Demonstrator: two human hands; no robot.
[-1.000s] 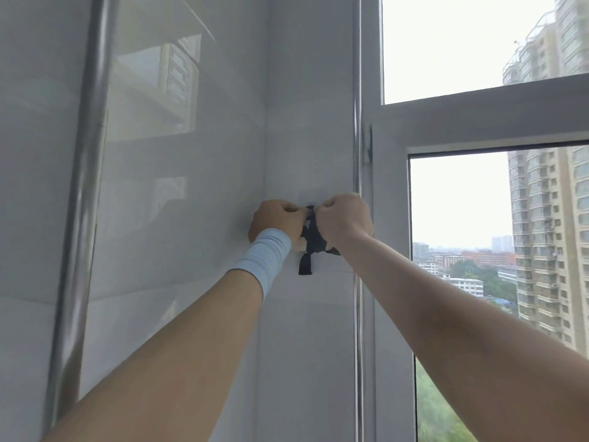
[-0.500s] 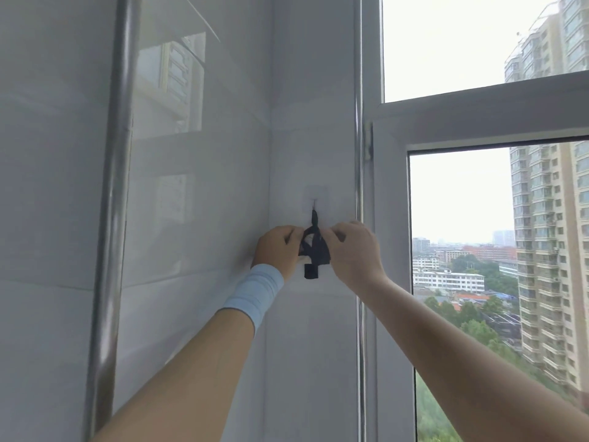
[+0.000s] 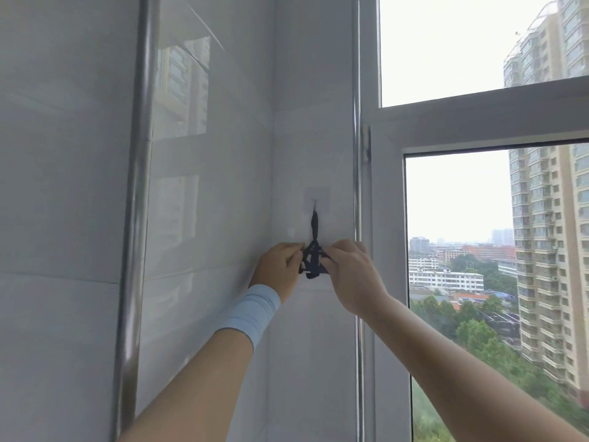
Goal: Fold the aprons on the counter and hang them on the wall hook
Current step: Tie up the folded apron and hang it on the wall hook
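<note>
A dark apron strap [image 3: 314, 232] hangs taut from a small clear hook [image 3: 315, 201] stuck to the white tiled wall [image 3: 207, 237], ending in a tangle of loops just below. The rest of the apron is not in view. The left hand [image 3: 278, 270] pinches the tangle from the left with curled fingers, and the right hand [image 3: 353, 275] pinches it from the right the same way. A pale blue wristband [image 3: 252, 311] sits on the left wrist. A steel pipe [image 3: 137, 218] runs up the wall at left; a window [image 3: 459, 202] at right shows apartment blocks [image 3: 548, 237].
</note>
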